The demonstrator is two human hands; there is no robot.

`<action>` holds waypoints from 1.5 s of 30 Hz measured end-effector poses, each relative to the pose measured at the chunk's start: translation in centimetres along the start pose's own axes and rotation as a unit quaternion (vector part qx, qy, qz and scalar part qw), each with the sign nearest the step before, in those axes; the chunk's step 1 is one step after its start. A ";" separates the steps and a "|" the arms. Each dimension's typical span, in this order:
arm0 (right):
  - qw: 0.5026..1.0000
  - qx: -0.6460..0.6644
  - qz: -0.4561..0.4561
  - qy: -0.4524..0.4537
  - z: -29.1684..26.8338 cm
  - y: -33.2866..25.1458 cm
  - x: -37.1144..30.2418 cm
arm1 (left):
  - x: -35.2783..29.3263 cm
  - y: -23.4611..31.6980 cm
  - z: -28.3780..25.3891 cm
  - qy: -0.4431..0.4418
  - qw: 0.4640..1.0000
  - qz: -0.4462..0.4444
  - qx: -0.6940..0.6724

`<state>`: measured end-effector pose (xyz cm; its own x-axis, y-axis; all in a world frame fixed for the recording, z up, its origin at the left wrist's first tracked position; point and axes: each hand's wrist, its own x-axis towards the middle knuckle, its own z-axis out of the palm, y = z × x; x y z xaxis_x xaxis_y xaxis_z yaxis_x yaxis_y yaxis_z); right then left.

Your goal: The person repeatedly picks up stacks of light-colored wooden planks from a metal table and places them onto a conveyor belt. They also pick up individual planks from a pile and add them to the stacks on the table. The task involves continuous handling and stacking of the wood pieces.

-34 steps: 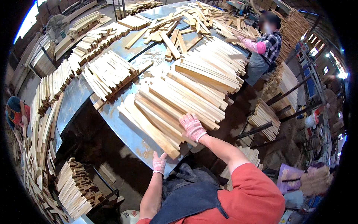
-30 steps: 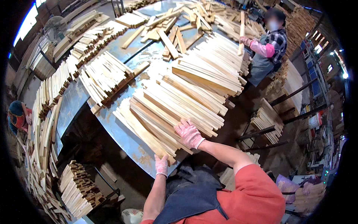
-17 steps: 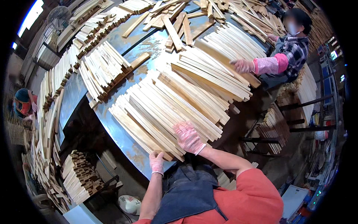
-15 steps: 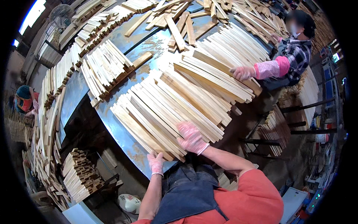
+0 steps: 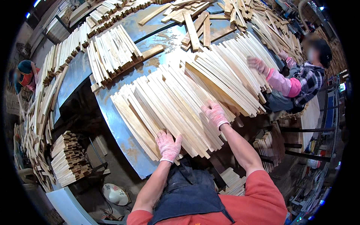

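A long row of pale wooden slats (image 5: 165, 108) lies side by side on a metal-topped table (image 5: 123, 146). Flat on the near ends of the slats rests my left hand (image 5: 168, 145), in a pink-and-white knit glove, its fingers spread and thumb out. My right hand (image 5: 215, 114), gloved alike, lies farther right on top of the row with fingers stretched out, gripping no slat that I can see. Beside it, several slats (image 5: 221, 88) stand on edge, higher than the others.
A co-worker's gloved hand (image 5: 258, 64) hovers over the row's far right end. A smaller slat bundle (image 5: 112, 54) sits beyond, with loose boards (image 5: 191, 30) heaped at the back. Stacked wood (image 5: 69, 159) and a pale hat-like object (image 5: 115, 194) are at lower left.
My left hand has moved from the slats' near corner onto their tops, spreading its fingers. My right hand has slid right and farther along the row. The co-worker's hand has lifted off the slats.
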<state>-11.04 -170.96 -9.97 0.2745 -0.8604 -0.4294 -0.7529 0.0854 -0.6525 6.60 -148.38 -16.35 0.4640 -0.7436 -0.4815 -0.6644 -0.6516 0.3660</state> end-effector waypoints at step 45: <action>0.887 -0.133 -0.427 -0.119 41.1 -36.2 -36.8 | -35.2 -40.5 -14.9 0.530 0.634 -0.079 -0.558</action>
<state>30.74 -121.72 3.78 0.9065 -0.4220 0.0097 -0.3161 -0.6939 -0.6470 25.91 -98.03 -2.35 0.9989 0.0467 0.0082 -0.0086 0.0088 0.9999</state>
